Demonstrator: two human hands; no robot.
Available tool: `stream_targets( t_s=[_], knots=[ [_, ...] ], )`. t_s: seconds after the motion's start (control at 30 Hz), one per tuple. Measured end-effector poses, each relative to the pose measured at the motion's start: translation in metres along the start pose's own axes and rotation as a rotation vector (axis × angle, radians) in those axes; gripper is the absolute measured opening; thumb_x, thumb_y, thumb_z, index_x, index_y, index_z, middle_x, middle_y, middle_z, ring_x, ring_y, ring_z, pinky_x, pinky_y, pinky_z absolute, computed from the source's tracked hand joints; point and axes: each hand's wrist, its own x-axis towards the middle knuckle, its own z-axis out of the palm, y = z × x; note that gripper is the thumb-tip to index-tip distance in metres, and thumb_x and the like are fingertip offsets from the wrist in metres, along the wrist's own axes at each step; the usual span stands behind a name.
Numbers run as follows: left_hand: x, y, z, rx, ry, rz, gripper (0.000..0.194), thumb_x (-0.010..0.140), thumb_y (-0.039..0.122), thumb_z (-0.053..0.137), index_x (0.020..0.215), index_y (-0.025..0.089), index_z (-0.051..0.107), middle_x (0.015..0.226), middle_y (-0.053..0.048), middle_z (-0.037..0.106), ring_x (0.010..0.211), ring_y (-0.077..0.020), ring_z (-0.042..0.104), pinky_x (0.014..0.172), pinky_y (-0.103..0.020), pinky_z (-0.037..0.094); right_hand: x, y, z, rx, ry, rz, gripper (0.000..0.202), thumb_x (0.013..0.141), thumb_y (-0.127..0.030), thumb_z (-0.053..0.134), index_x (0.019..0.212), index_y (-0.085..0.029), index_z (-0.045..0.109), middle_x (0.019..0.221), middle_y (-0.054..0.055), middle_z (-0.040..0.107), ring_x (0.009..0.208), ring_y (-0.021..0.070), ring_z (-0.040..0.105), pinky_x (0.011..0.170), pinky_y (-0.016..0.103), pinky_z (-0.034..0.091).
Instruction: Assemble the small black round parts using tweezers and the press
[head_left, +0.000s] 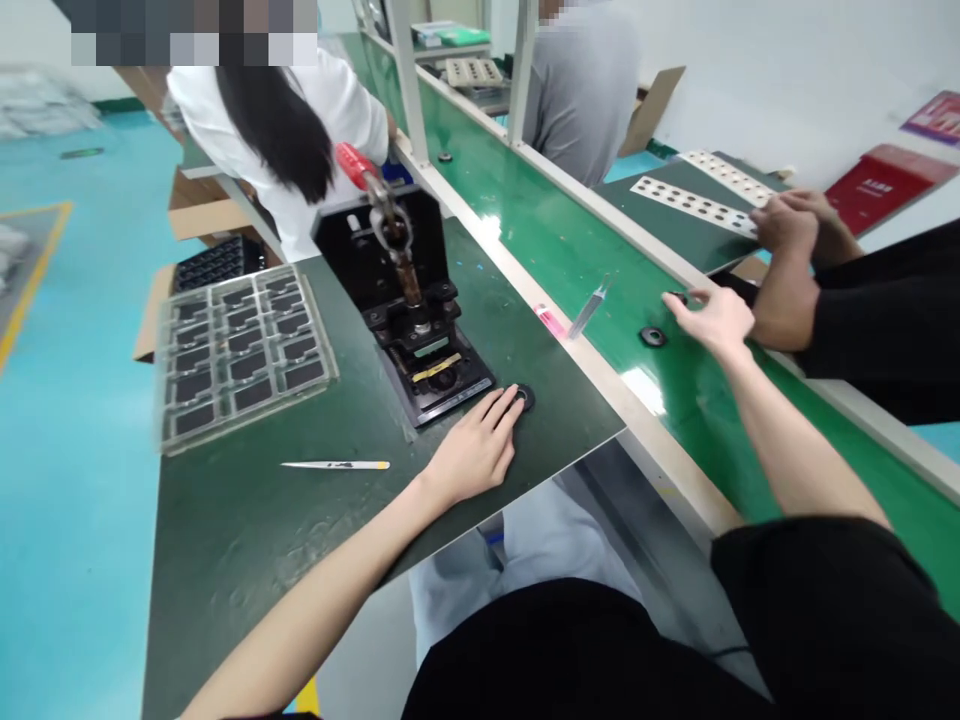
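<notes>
Presently: left hand [476,445], unclenched fingers on black ring [528,398]; right hand [716,318], pinching second ring [679,298]; third ring [652,337], right, seemingly pending.

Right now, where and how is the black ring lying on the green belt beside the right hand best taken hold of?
The black ring is probably best pinched by opposite sides of its outer rim, coming down from above. It lies flat on the green belt, low and round, with its top uncovered; the right hand is close by, on its right in the picture.
</notes>
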Motion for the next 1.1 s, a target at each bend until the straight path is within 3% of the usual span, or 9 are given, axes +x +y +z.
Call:
stream_targets(
  t_s=[0.1, 0.27, 0.47, 0.63, 0.73, 0.83, 0.93, 1.0, 1.1],
  knots=[
    [-0.005, 0.005, -0.003, 0.022, -0.028, -0.029, 0.048, 0.099, 0.019, 0.043, 0.142, -0.001, 0.051, 0.153, -0.025, 0.052, 0.145, -0.0349, 0.05, 0.121, -0.047, 0.046, -0.035, -0.001, -0.004, 0.108, -0.12, 0.142, 0.047, 0.085, -0.059, 0.071, 0.1, -0.015, 0.078, 0.104, 0.021, 0.075, 0.091, 0.0273, 0.067, 0.073, 0.039, 0.039],
    [-0.016, 0.013, -0.008, 0.035, -0.014, -0.103, 0.032, 0.097, 0.017, 0.046, 0.124, 0.006, 0.059, 0.14, -0.023, 0.061, 0.138, -0.0335, 0.056, 0.114, -0.046, 0.053, -0.07, -0.003, -0.004, 0.253, -0.185, 0.364, 0.022, 0.077, -0.032, 0.085, 0.07, -0.024, 0.065, 0.073, 0.008, 0.067, 0.061, 0.0179, 0.053, 0.068, 0.038, 0.038],
    [-0.022, 0.012, -0.011, -0.115, 0.13, -0.178, 0.022, 0.101, 0.038, 0.053, 0.101, 0.016, 0.056, 0.128, -0.018, 0.067, 0.127, -0.0306, 0.064, 0.103, -0.043, 0.058, -0.062, -0.014, 0.007, 0.232, 0.018, 0.342, 0.044, 0.065, -0.027, 0.09, 0.067, -0.028, 0.046, 0.071, 0.001, 0.057, 0.061, 0.0178, 0.041, 0.068, 0.038, 0.029],
    [-0.021, 0.006, -0.016, -0.23, 0.104, -0.217, 0.028, 0.103, 0.047, 0.054, 0.107, 0.019, 0.053, 0.113, -0.013, 0.073, 0.111, -0.0268, 0.071, 0.094, -0.04, 0.06, -0.043, -0.017, 0.004, 0.295, -0.081, 0.371, 0.041, 0.065, -0.023, 0.088, 0.067, -0.026, 0.048, 0.067, -0.002, 0.053, 0.061, 0.0161, 0.042, 0.069, 0.036, 0.033],
    [-0.021, 0.001, -0.017, -0.312, 0.131, -0.353, 0.019, 0.108, 0.037, 0.044, 0.114, 0.02, 0.052, 0.101, -0.006, 0.075, 0.093, -0.0201, 0.075, 0.081, -0.032, 0.059, -0.05, -0.022, -0.005, 0.317, -0.055, 0.387, 0.034, 0.066, -0.019, 0.086, 0.066, -0.023, 0.053, 0.062, -0.003, 0.053, 0.056, 0.0148, 0.045, 0.068, 0.035, 0.036],
    [-0.019, -0.003, -0.017, -0.262, 0.103, -0.481, 0.016, 0.108, 0.029, 0.041, 0.113, 0.021, 0.054, 0.089, -0.003, 0.073, 0.084, -0.0191, 0.074, 0.073, -0.029, 0.057, -0.085, -0.034, -0.008, 0.322, 0.14, 0.167, 0.022, 0.071, -0.027, 0.081, 0.072, -0.021, 0.06, 0.067, 0.002, 0.063, 0.056, 0.0156, 0.049, 0.066, 0.033, 0.038],
    [-0.018, -0.003, -0.016, -0.135, 0.091, -0.513, 0.021, 0.108, 0.031, 0.04, 0.108, 0.019, 0.057, 0.093, -0.006, 0.072, 0.089, -0.0204, 0.073, 0.076, -0.029, 0.057, -0.134, -0.056, 0.0, 0.325, 0.286, -0.29, 0.021, 0.084, -0.039, 0.072, 0.084, -0.019, 0.066, 0.082, 0.007, 0.073, 0.068, 0.0183, 0.062, 0.062, 0.03, 0.04],
    [-0.018, -0.001, -0.016, -0.07, 0.085, -0.503, 0.026, 0.109, 0.031, 0.037, 0.106, 0.019, 0.059, 0.098, -0.008, 0.071, 0.092, -0.0198, 0.072, 0.075, -0.028, 0.057, -0.163, -0.074, 0.008, 0.321, 0.25, -0.549, 0.018, 0.093, -0.038, 0.065, 0.089, -0.02, 0.068, 0.086, 0.006, 0.075, 0.075, 0.0177, 0.068, 0.06, 0.028, 0.04],
    [-0.019, 0.002, -0.02, -0.043, 0.064, -0.483, 0.029, 0.109, 0.036, 0.037, 0.109, 0.018, 0.059, 0.104, -0.009, 0.069, 0.095, -0.0198, 0.072, 0.071, -0.027, 0.057, -0.186, -0.097, 0.012, 0.367, 0.168, -0.699, 0.015, 0.098, -0.031, 0.059, 0.091, -0.022, 0.069, 0.085, 0.005, 0.075, 0.075, 0.018, 0.069, 0.061, 0.029, 0.043]
  ],
)
